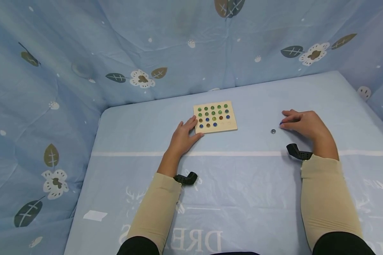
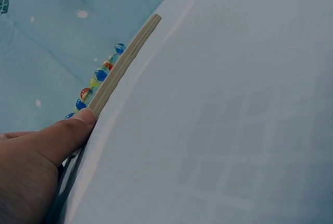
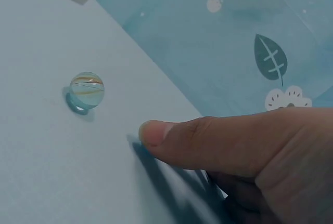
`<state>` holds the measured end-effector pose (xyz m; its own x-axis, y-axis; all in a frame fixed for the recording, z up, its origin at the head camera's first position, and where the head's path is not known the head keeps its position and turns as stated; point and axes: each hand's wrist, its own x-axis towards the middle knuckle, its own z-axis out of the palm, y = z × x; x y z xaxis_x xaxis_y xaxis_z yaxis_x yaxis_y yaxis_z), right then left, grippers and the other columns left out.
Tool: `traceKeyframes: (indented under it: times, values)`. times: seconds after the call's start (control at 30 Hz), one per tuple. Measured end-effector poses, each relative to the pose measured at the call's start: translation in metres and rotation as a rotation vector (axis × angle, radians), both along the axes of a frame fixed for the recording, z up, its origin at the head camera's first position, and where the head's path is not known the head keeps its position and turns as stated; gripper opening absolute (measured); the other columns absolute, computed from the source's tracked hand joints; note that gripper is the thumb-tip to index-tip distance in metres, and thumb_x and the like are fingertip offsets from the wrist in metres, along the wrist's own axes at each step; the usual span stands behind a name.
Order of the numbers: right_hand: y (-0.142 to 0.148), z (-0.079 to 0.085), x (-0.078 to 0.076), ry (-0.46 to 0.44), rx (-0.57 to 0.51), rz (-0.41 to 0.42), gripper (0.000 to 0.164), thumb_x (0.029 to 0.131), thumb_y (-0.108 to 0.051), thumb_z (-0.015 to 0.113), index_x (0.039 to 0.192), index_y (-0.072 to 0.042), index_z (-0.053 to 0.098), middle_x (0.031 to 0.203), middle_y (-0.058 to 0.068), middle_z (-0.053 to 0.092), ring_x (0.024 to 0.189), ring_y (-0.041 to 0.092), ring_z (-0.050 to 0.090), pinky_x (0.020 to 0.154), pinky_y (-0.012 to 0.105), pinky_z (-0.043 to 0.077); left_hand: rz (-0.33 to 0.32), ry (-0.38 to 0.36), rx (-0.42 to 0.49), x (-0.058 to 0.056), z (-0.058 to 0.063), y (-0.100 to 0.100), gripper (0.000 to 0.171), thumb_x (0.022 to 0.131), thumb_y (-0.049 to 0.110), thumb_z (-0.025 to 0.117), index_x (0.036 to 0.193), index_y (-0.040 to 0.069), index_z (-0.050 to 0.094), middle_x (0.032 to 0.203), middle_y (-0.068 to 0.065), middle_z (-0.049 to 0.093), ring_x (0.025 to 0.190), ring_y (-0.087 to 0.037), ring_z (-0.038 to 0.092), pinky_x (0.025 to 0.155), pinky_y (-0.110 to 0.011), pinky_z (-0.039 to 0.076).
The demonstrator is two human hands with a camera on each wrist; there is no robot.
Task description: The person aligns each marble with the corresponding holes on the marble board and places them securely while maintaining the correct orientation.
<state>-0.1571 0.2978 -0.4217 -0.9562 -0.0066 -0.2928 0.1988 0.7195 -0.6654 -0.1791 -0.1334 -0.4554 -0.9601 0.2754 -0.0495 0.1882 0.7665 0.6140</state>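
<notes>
A square wooden board [image 1: 225, 126] lies toward the far side of the table, with rows of green, blue and amber glass marbles on it. My left hand [image 1: 182, 139] rests at its near left corner, the fingers fairly straight along the left side and the thumb against the front edge. To the right, my right hand [image 1: 303, 124] pinches a small blue marble [image 1: 281, 123] between thumb and fingertips; the thumb hides it in the right wrist view. Close by, a clear marble [image 3: 87, 90] with orange and white streaks sits on the table.
A pale blue cloth with printed white lettering covers the table [image 1: 242, 184]. Behind and at the left hangs a flower-patterned blue curtain [image 1: 185, 63]. A white strip [image 1: 95, 215] lies at the near left.
</notes>
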Motion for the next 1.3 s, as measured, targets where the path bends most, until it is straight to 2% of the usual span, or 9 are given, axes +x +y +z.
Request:
traceKeyframes:
  times: [0.23, 0.47, 0.77, 0.97, 1.2, 1.3]
  values:
    - [-0.006, -0.004, -0.004, 0.018, 0.028, 0.023, 0.053, 0.089, -0.04, 0.072, 0.123, 0.001, 0.067, 0.158, 0.011, 0.032, 0.152, 0.032, 0.01, 0.122, 0.061, 0.009, 0.01, -0.001, -0.005, -0.001, -0.002, -0.001, 0.073, 0.09, 0.045, 0.069, 0.152, 0.02, 0.039, 0.16, 0.012, 0.029, 0.152, -0.029, 0.018, 0.125, -0.045, 0.018]
    - [-0.01, -0.005, -0.004, 0.032, 0.022, 0.011, 0.05, 0.091, -0.036, 0.072, 0.123, 0.002, 0.066, 0.159, 0.011, 0.029, 0.153, 0.031, 0.007, 0.121, 0.063, 0.007, 0.011, 0.007, 0.001, 0.0, -0.002, 0.0, 0.072, 0.09, 0.044, 0.07, 0.151, 0.019, 0.04, 0.16, 0.011, 0.03, 0.151, -0.025, 0.021, 0.126, -0.044, 0.017]
    - [-0.015, -0.008, -0.005, 0.086, 0.013, -0.002, 0.05, 0.092, -0.034, 0.07, 0.124, 0.004, 0.065, 0.157, 0.012, 0.033, 0.152, 0.032, 0.013, 0.123, 0.058, 0.012, 0.011, 0.002, 0.01, 0.0, -0.001, 0.0, 0.072, 0.09, 0.044, 0.07, 0.151, 0.02, 0.04, 0.16, 0.012, 0.029, 0.151, -0.024, 0.02, 0.126, -0.044, 0.016]
    - [-0.023, -0.01, -0.006, 0.116, 0.058, -0.01, 0.047, 0.095, -0.034, 0.065, 0.126, 0.003, 0.065, 0.156, 0.012, 0.036, 0.15, 0.035, 0.02, 0.121, 0.059, 0.018, 0.009, 0.002, 0.005, 0.0, -0.003, 0.0, 0.072, 0.09, 0.044, 0.07, 0.151, 0.02, 0.04, 0.16, 0.012, 0.029, 0.151, -0.024, 0.02, 0.126, -0.043, 0.015]
    - [-0.048, -0.002, -0.008, 0.195, 0.059, 0.014, 0.048, 0.099, -0.031, 0.059, 0.135, 0.001, 0.058, 0.153, 0.017, 0.041, 0.146, 0.038, 0.03, 0.119, 0.059, 0.022, 0.019, -0.005, 0.001, 0.0, -0.003, 0.0, 0.072, 0.09, 0.045, 0.07, 0.151, 0.021, 0.04, 0.16, 0.013, 0.029, 0.151, -0.03, 0.018, 0.125, -0.047, 0.018]
    - [-0.065, 0.003, -0.01, 0.235, 0.049, 0.029, 0.045, 0.1, -0.029, 0.058, 0.134, 0.0, 0.06, 0.153, 0.015, 0.041, 0.146, 0.036, 0.03, 0.119, 0.059, 0.023, 0.015, 0.004, -0.003, 0.0, -0.003, 0.0, 0.072, 0.09, 0.044, 0.07, 0.151, 0.02, 0.041, 0.16, 0.013, 0.03, 0.151, -0.028, 0.02, 0.125, -0.045, 0.017]
